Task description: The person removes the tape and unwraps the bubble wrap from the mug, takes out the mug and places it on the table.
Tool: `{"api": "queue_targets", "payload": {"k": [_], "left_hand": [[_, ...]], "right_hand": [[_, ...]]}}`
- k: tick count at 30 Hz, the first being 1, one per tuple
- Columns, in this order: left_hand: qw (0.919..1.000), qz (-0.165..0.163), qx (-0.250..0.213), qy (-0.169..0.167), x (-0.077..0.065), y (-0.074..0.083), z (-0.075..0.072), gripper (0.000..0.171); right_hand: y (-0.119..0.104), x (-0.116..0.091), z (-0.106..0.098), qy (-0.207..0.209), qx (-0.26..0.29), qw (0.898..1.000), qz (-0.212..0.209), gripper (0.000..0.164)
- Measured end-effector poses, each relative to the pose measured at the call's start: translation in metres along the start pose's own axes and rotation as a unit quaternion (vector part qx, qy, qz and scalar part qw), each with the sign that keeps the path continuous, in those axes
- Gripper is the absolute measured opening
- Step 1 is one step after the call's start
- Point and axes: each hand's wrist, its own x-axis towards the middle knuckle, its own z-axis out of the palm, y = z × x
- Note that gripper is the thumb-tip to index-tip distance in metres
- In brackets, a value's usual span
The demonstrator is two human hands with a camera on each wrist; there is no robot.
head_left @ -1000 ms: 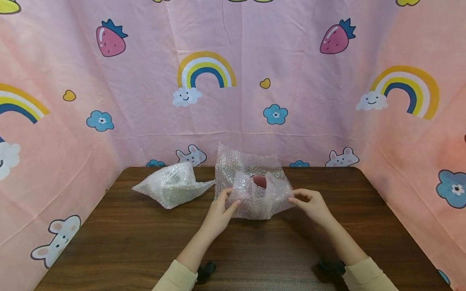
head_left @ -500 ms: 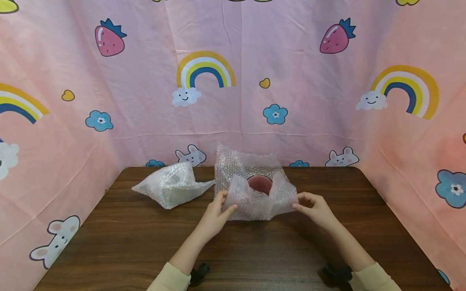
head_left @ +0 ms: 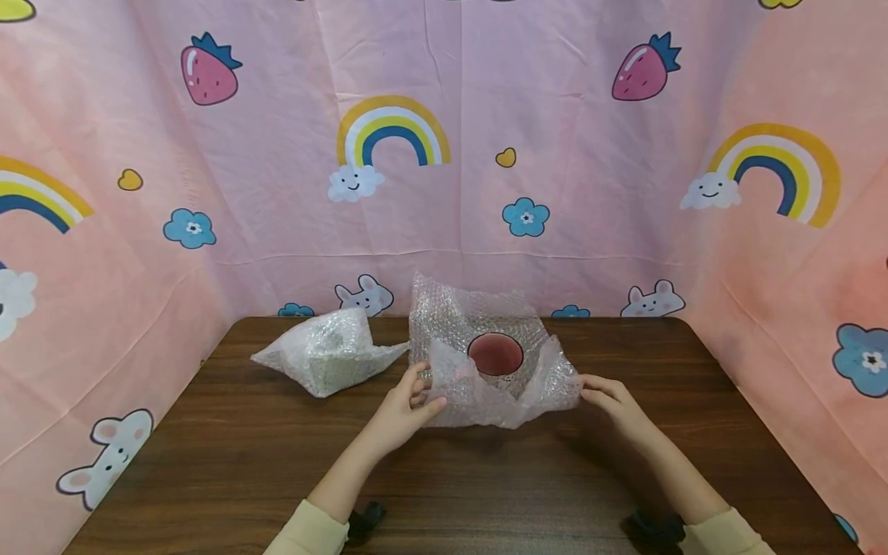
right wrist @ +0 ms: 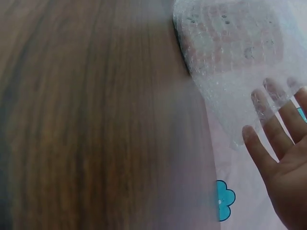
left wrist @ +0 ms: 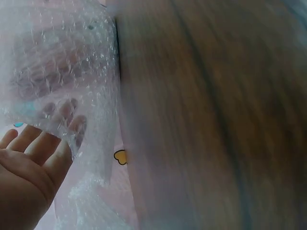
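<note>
A round pink cup [head_left: 496, 354] with a dark rim stands in a sheet of bubble wrap [head_left: 479, 304], its mouth uncovered. The wrap's front flaps are spread to both sides. At the left flap is my left hand [head_left: 397, 412]; in the left wrist view its fingers [left wrist: 62, 148] reach behind the clear film, loosely extended. My right hand [head_left: 617, 405] touches the right flap's outer edge. Its fingers [right wrist: 261, 139] look straight and spread in the right wrist view, tips showing through the wrap. The cup's patterned side [right wrist: 235, 36] shows through the layers there.
A second bubble-wrapped bundle [head_left: 329, 354] lies left of the cup, its pointed end close to the open wrap. The brown wooden table [head_left: 486, 501] ends at a pink printed cloth [head_left: 458, 216] behind and at both sides.
Both hands have moved apart, drawing the front flaps outward and down. More of the cup's mouth shows now. The wrapped bundle at left has stayed put.
</note>
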Motion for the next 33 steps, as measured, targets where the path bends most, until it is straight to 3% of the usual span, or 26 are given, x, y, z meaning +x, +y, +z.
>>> {"api": "queue_targets", "payload": {"k": [6, 9, 13, 19, 22, 24, 27, 33], "left_hand": [[0.9998, -0.016, -0.004, -0.011, -0.001, -0.006, -0.005, 0.057], [0.9995, -0.027, -0.01, -0.016, -0.002, -0.009, -0.008, 0.051], [0.9989, -0.034, -0.015, -0.027, -0.003, -0.01, -0.011, 0.048], [0.9982, -0.044, -0.004, -0.041, -0.007, -0.01, -0.014, 0.047], [0.9978, -0.044, 0.0, -0.049, -0.007, -0.011, -0.014, 0.046], [0.9973, -0.049, 0.0, -0.055, -0.009, -0.002, -0.015, 0.045], [0.9965, -0.053, 0.021, -0.061, -0.009, -0.004, -0.014, 0.041], [0.9919, -0.051, 0.036, -0.11, -0.009, -0.015, -0.015, 0.048]], "right_hand": [[-0.002, 0.0, 0.0, 0.028, -0.011, 0.994, 0.102, 0.052], [-0.001, -0.001, 0.001, 0.039, -0.044, 0.99, 0.125, 0.053], [0.005, -0.001, 0.001, 0.015, -0.055, 0.995, 0.079, 0.045], [0.015, -0.003, -0.002, -0.077, 0.014, 0.997, -0.003, 0.038], [0.017, -0.005, -0.004, -0.102, 0.02, 0.995, -0.011, 0.037], [0.018, -0.006, -0.005, -0.112, 0.013, 0.994, -0.009, 0.036], [0.018, -0.007, -0.007, -0.125, 0.004, 0.992, -0.005, 0.036], [0.017, -0.012, -0.009, -0.152, -0.032, 0.988, -0.009, 0.037]]}}
